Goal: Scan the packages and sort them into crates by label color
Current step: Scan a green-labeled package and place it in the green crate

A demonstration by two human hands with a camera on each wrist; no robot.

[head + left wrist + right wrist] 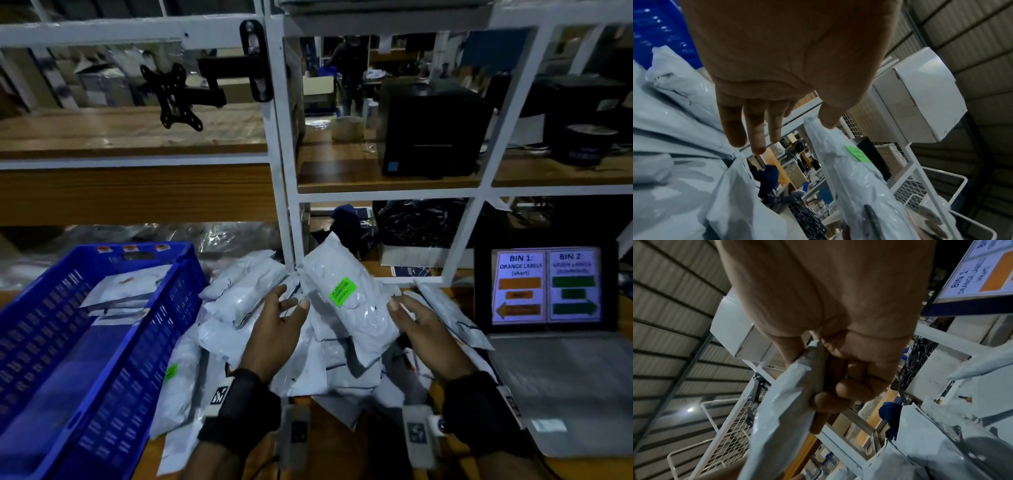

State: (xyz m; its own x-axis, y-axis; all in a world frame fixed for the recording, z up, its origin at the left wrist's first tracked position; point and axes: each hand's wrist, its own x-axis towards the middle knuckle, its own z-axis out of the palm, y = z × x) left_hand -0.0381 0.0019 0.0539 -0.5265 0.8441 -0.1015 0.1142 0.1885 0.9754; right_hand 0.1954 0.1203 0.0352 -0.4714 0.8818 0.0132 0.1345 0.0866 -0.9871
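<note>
A white poly package (346, 308) with a green label (342, 291) is held up, tilted, above the pile of white packages (246, 301). My right hand (407, 311) grips its right edge, thumb in front and fingers behind. In the right wrist view the right hand (838, 386) has its fingers curled round the package (781, 410). My left hand (284, 308) is open with straight fingers. In the left wrist view the left hand (774, 126) touches the package (857, 186) only with its thumb tip, near the green label (858, 154).
A blue crate (41, 342) at the left holds a few packages with orange marks. A laptop (548, 284) at the right shows BIN 1 orange with a left arrow and BIN 2 green with a right arrow. A white shelf post (284, 205) rises behind the pile.
</note>
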